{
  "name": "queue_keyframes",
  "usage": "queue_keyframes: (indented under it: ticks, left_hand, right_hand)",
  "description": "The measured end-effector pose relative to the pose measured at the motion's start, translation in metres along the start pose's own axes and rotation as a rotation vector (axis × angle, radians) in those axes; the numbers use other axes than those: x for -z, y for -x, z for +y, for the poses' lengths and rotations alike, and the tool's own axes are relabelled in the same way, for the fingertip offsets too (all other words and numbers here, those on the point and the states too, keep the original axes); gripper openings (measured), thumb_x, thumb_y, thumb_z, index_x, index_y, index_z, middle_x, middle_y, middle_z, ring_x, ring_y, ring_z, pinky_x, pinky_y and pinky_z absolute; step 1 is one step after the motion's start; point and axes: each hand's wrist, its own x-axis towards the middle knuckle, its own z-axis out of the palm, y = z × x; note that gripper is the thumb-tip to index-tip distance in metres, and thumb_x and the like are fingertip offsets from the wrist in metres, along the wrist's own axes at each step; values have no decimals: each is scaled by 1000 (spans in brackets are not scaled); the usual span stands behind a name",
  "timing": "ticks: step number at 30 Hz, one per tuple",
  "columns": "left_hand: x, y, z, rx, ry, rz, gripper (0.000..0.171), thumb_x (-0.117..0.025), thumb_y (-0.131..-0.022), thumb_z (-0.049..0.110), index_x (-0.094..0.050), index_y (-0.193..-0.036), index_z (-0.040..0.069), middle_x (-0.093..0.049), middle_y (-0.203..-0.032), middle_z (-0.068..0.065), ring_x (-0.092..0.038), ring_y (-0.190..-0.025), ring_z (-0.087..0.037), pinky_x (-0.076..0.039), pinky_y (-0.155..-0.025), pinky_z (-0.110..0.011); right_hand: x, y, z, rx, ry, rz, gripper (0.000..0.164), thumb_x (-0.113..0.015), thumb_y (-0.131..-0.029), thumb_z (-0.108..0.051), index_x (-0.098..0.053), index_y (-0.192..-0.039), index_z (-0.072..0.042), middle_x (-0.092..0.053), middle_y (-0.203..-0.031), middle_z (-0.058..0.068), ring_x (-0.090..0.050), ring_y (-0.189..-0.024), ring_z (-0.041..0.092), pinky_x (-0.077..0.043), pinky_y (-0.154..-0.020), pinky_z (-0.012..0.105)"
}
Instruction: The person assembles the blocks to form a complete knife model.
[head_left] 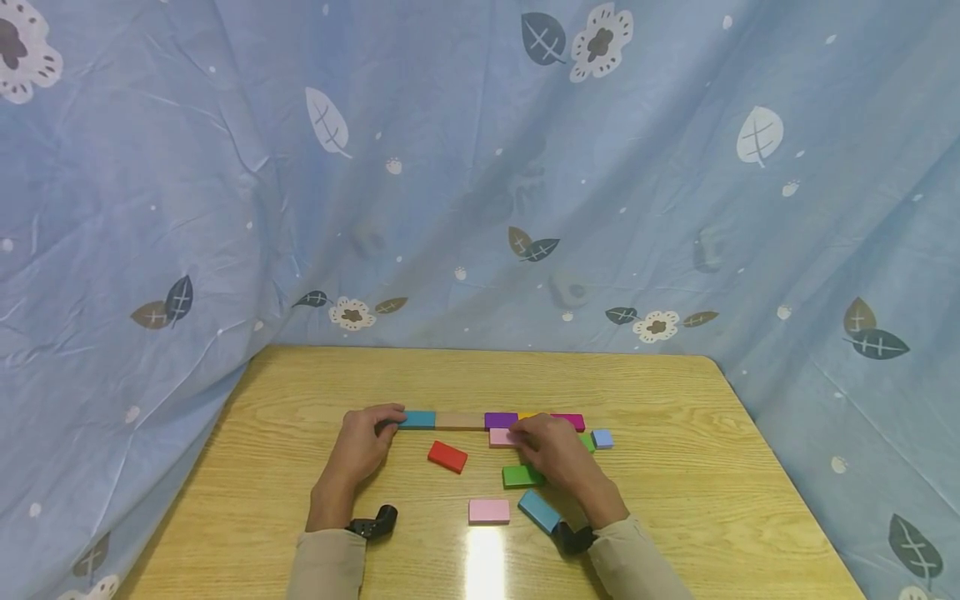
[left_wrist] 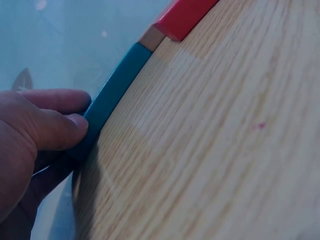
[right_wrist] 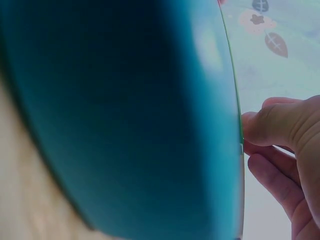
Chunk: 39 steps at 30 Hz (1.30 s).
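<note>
A row of blocks lies across the table, from a blue block (head_left: 417, 420) through a plain wooden block (head_left: 460, 421) and a purple block (head_left: 501, 422) to a magenta block (head_left: 570, 422). My left hand (head_left: 361, 446) pinches the blue block's left end between thumb and fingers, which the left wrist view shows closely. Just in front of the purple block is a pink block (head_left: 502, 438); my right hand (head_left: 558, 454) grips its right end and covers part of it. In the right wrist view, a near blue block (right_wrist: 125, 120) hides the fingertips.
Nearer than the row lie a red block (head_left: 447, 457), a green block (head_left: 522, 477), a second pink block (head_left: 489, 512) and a tilted blue block (head_left: 540, 511) close to the right wrist. A small light-blue block (head_left: 602, 439) sits right of the right hand. Behind the table (head_left: 675, 500) hangs a patterned curtain (head_left: 450, 167).
</note>
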Motion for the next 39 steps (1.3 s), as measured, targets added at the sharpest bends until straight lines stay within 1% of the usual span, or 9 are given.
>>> queue_keyframes:
  ticks: [6,11,14,17,18,21,24,30,39]
  left_hand:
    - [0,-1,1,7,1,-4,24,-74,-97,-8,-84,-117,3,-78,-136,-13,-69,-135,-39,-56,-117,-55]
    - [-2,-2,2,-12,0,10,25,-75,-96,-10,-85,-114,3,-78,-133,-14,-71,-133,-40,-58,-114,-56]
    - [-2,-1,3,-27,-3,14,25,-75,-96,-11,-85,-114,3,-78,-133,-15,-71,-132,-42,-59,-112,-57]
    - [-2,-1,3,-29,-2,11,25,-74,-97,-10,-85,-114,4,-78,-133,-15,-71,-132,-42,-59,-112,-57]
    - [-1,-2,4,-25,1,10,25,-74,-97,-10,-85,-114,4,-78,-134,-15,-70,-132,-42,-59,-112,-57]
    - [-1,-2,3,-7,10,1,25,-74,-97,-10,-85,-115,4,-78,-135,-14,-70,-134,-41,-58,-115,-57]
    - [-1,-2,3,12,23,-5,25,-74,-97,-9,-84,-115,5,-78,-136,-13,-69,-135,-39,-56,-117,-56]
    - [-1,-2,1,8,13,0,25,-74,-97,-8,-84,-116,4,-78,-135,-13,-70,-135,-39,-56,-117,-56]
    - [0,0,1,13,-1,4,25,-74,-98,-7,-85,-117,6,-78,-135,-12,-69,-135,-39,-56,-117,-57]
  right_hand:
    - [2,-1,-1,-1,3,8,13,-87,-95,-12,-84,-107,-13,-84,-100,-2,-78,-93,16,-69,-85,36]
    - [6,1,-4,5,-85,58,20,-87,-92,-9,-84,-112,-10,-85,-107,3,-80,-98,21,-70,-87,39]
    - [7,2,-10,-49,-200,69,27,-87,-93,-8,-83,-119,-8,-85,-114,6,-77,-82,24,-68,-79,36]
    - [5,2,-21,-137,-345,74,30,-87,-94,-14,-82,-123,-8,-84,-118,7,-77,-81,23,-68,-77,30]
    - [3,3,-25,-170,-410,74,31,-87,-95,-15,-82,-124,-7,-84,-118,8,-78,-82,24,-68,-77,29]
    - [-6,4,-35,-232,-556,89,33,-88,-95,-18,-81,-124,-5,-84,-115,11,-82,-102,27,-70,-86,29]
    - [-19,5,-43,-235,-656,105,36,-89,-93,-15,-79,-125,-1,-83,-116,16,-82,-106,32,-70,-90,31]
    - [-40,3,-59,-191,-611,105,39,-91,-91,-16,-79,-124,-1,-83,-119,14,-82,-108,29,-69,-95,33]
    - [-54,-1,-71,-213,-501,98,37,-92,-87,-9,-82,-122,-5,-85,-114,6,-81,-104,21,-68,-96,35]
